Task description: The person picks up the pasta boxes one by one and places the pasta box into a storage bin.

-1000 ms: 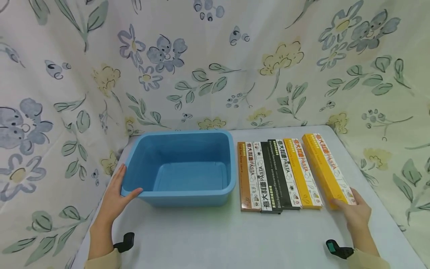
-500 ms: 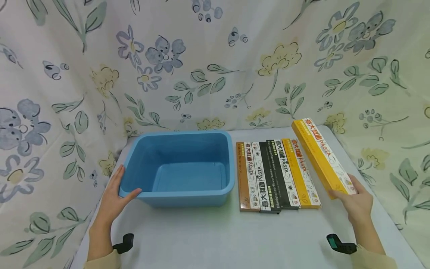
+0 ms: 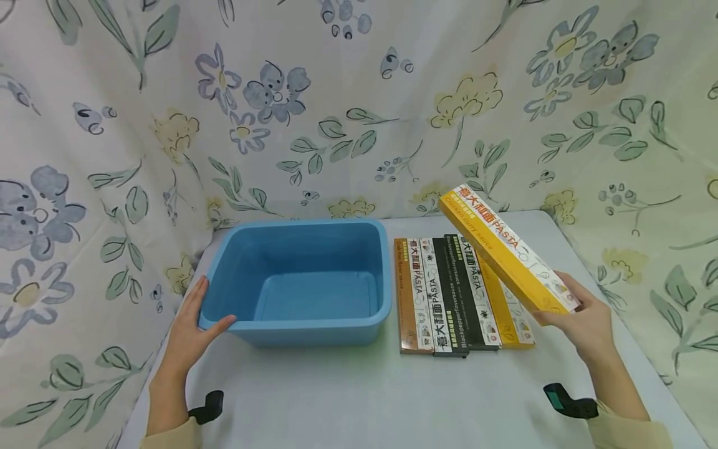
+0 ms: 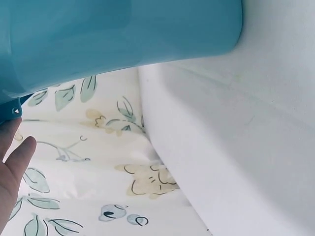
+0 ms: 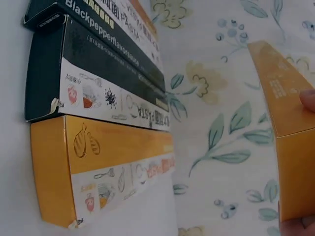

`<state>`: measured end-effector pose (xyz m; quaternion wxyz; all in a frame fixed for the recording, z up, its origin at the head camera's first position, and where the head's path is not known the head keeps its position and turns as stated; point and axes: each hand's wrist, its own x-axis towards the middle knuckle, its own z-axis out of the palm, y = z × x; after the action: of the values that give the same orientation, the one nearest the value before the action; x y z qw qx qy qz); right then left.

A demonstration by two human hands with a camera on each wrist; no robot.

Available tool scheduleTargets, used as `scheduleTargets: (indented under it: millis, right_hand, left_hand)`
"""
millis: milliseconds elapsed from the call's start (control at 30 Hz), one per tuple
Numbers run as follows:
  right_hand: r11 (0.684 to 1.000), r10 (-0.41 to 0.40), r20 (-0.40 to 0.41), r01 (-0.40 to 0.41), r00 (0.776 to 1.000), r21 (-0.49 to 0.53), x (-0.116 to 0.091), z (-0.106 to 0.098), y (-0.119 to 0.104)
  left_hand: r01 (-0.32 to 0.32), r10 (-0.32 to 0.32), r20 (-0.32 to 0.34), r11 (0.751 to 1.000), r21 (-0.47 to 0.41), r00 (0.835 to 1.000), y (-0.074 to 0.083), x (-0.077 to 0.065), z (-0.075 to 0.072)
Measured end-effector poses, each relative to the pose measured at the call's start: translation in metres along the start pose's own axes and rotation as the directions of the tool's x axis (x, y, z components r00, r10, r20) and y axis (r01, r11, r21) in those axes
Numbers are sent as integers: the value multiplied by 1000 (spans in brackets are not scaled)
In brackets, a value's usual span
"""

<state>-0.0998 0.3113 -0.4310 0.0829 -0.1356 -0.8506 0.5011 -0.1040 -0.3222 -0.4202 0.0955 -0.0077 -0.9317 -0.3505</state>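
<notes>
My right hand point(image 3: 586, 321) grips the near end of a yellow pasta box point(image 3: 502, 249), labelled chicken curry sauce. The box is tilted, its far end raised, above another yellow pasta box point(image 3: 518, 337) on the table. In the right wrist view, the held box point(image 5: 298, 172) shows at the right edge with a fingertip point(image 5: 307, 100) on it. My left hand point(image 3: 187, 333) rests at the near left corner of a blue plastic bin point(image 3: 303, 325), thumb on the rim and fingers stretched along its side. The left wrist view shows that hand point(image 4: 15, 167) under the bin's edge point(image 4: 123, 39).
Left of the lying yellow box are black pasta boxes point(image 3: 457, 337) and a brown one point(image 3: 408, 305), side by side to the right of the bin. A white table point(image 3: 336, 399) carries everything. A floral curtain point(image 3: 348, 93) hangs behind and at both sides.
My right hand has lifted the yellow pasta box off the table and carried it leftward, over the other yellow box. My left hand stays at the bin's corner.
</notes>
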Motion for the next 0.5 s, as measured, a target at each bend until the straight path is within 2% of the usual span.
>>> scheduleTargets:
  millis: [267,500]
  right_hand:
    - [995,-99,70,98,993,18,-3,4,-18]
    - [976,-217,115,213,969,47,-5,6,-29]
  left_hand:
    - [-2,2,3,1000,-6,1000,-2,0,1]
    - [-11,11,-3,1000,-11,1000,0,-1,0]
